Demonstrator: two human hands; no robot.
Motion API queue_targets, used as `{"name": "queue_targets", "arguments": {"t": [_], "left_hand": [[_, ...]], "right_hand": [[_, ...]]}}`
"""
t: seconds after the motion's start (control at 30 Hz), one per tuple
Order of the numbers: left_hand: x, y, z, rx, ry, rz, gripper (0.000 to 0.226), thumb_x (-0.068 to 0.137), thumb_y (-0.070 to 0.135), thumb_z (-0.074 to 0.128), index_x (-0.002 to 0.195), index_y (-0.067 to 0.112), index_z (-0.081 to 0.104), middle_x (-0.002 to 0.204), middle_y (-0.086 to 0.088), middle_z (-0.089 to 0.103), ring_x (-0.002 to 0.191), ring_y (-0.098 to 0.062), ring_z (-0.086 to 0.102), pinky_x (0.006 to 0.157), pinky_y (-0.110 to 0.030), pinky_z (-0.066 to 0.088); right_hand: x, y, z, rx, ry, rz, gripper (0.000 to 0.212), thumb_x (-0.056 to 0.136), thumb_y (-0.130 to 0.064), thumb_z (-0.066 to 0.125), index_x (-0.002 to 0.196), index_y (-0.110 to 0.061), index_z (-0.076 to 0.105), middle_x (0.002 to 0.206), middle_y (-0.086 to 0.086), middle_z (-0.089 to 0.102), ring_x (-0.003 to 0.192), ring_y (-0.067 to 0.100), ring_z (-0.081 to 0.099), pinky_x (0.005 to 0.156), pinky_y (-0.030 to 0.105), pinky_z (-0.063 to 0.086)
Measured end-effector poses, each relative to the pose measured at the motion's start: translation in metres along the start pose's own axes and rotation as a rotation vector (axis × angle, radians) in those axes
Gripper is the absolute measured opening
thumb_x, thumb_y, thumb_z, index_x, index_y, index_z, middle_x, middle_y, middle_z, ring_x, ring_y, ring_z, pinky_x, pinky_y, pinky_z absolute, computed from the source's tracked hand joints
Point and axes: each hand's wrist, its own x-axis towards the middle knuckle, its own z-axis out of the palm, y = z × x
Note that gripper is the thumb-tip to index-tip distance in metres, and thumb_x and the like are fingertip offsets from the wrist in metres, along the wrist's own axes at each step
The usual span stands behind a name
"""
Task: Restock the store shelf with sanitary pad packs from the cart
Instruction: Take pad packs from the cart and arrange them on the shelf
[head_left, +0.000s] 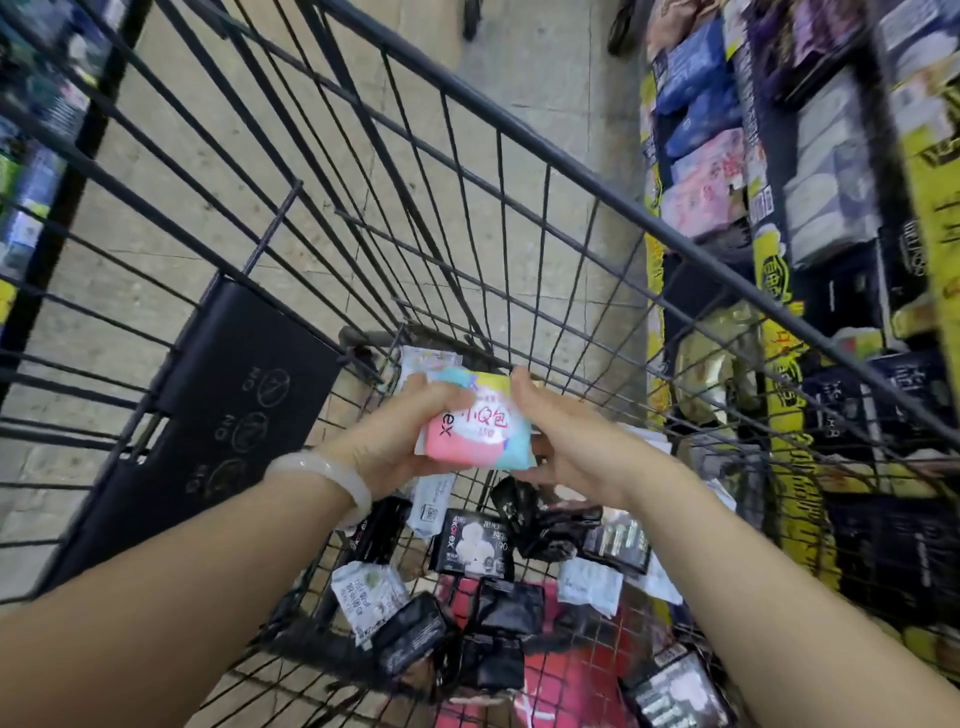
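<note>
Now both hands, the left hand (400, 441) and the right hand (566, 441), hold one pink and blue Kotex pad pack (475, 431) above the wire cart (467, 171), fingers curled around its ends. It could slip back among the black packs (474, 540) below (the wrapper looks smooth). Shelves (810, 208) stand close at right, over a pale floor.

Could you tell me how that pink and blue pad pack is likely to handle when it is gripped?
The pink and blue pack probably gives softly: its glossy wrapper looks like thin film, perhaps slippery. It seems light, since the left hand and right hand hold it by its edges.
</note>
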Motion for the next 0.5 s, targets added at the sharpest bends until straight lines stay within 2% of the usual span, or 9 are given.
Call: {"name": "queue_targets", "arguments": {"t": [0.07,0.1,0.13,0.2,0.23,0.3,0.4,0.43,0.5], "left_hand": [[0.001,-0.001,0.01,-0.003,-0.015,0.004,0.088,0.051,0.036,0.076,0.131,0.012,0.049,0.125,-0.014,0.062,0.103,-0.024,0.065,0.067,-0.031,0.056],[0.0,-0.001,0.015,-0.004,-0.02,0.001,0.082,0.055,0.033,0.076,0.129,0.011,0.05,0.123,-0.013,0.063,0.101,-0.024,0.065,0.066,-0.031,0.057],[0.001,-0.001,0.018,-0.006,-0.028,0.001,0.073,0.06,0.03,0.075,0.127,0.011,0.052,0.119,-0.011,0.065,0.098,-0.023,0.066,0.065,-0.03,0.057],[0.001,0.0,0.026,-0.039,-0.061,0.001,0.051,0.073,0.028,0.07,0.12,0.013,0.056,0.11,-0.009,0.068,0.092,-0.021,0.067,0.068,-0.032,0.058],[0.0,0.002,0.03,-0.065,-0.064,-0.005,0.041,0.078,0.027,0.065,0.116,0.014,0.057,0.106,-0.007,0.069,0.09,-0.021,0.067,0.071,-0.033,0.058],[-0.003,0.005,0.04,-0.06,-0.083,0.001,0.034,0.078,0.028,0.061,0.11,0.017,0.059,0.101,-0.004,0.071,0.091,-0.02,0.067,0.076,-0.034,0.055],[-0.008,0.007,0.054,0.099,-0.147,0.002,0.023,0.083,0.035,0.058,0.103,0.023,0.061,0.09,0.004,0.074,0.084,-0.012,0.067,0.074,-0.026,0.048],[-0.013,0.009,0.059,0.149,-0.163,0.004,0.028,0.081,0.039,0.059,0.104,0.023,0.061,0.09,0.005,0.074,0.082,-0.01,0.068,0.073,-0.024,0.047],[-0.017,0.011,0.066,0.256,-0.184,-0.006,0.049,0.074,0.051,0.064,0.113,0.022,0.06,0.104,0.001,0.073,0.091,-0.014,0.067,0.078,-0.026,0.045]], "right_hand": [[0.0,0.002,-0.003,-0.029,0.048,-0.022,0.025,0.085,-0.047,0.054,0.096,-0.024,0.056,0.083,-0.011,0.068,0.07,0.0,0.064,0.068,0.019,0.05],[-0.004,0.001,-0.006,-0.006,0.069,-0.049,0.027,0.083,-0.043,0.058,0.1,-0.023,0.056,0.084,-0.009,0.067,0.067,0.001,0.063,0.062,0.017,0.048],[-0.006,0.002,-0.01,0.04,0.082,-0.087,0.04,0.076,-0.044,0.062,0.107,-0.02,0.056,0.087,-0.007,0.067,0.07,0.004,0.063,0.063,0.018,0.048],[-0.013,0.003,-0.019,0.149,0.078,-0.089,0.069,0.059,-0.052,0.064,0.119,-0.017,0.055,0.092,-0.005,0.067,0.082,0.011,0.06,0.078,0.026,0.046],[-0.017,0.004,-0.022,0.181,0.072,-0.073,0.067,0.058,-0.055,0.062,0.114,-0.02,0.059,0.091,-0.005,0.068,0.084,0.012,0.059,0.083,0.03,0.042],[-0.023,0.006,-0.023,0.256,0.053,-0.06,0.043,0.068,-0.054,0.056,0.099,-0.024,0.064,0.086,-0.006,0.07,0.08,0.012,0.059,0.081,0.03,0.04],[-0.031,0.011,-0.021,0.397,0.127,-0.077,0.027,0.087,-0.04,0.052,0.101,-0.021,0.064,0.093,0.0,0.069,0.082,0.016,0.06,0.077,0.029,0.043],[-0.035,0.012,-0.02,0.43,0.147,-0.083,0.025,0.09,-0.037,0.05,0.103,-0.02,0.063,0.094,0.001,0.068,0.083,0.017,0.059,0.078,0.03,0.042],[-0.047,0.013,-0.02,0.474,0.166,-0.095,0.023,0.094,-0.031,0.045,0.1,-0.017,0.062,0.088,0.001,0.069,0.077,0.015,0.06,0.072,0.027,0.043]]}}
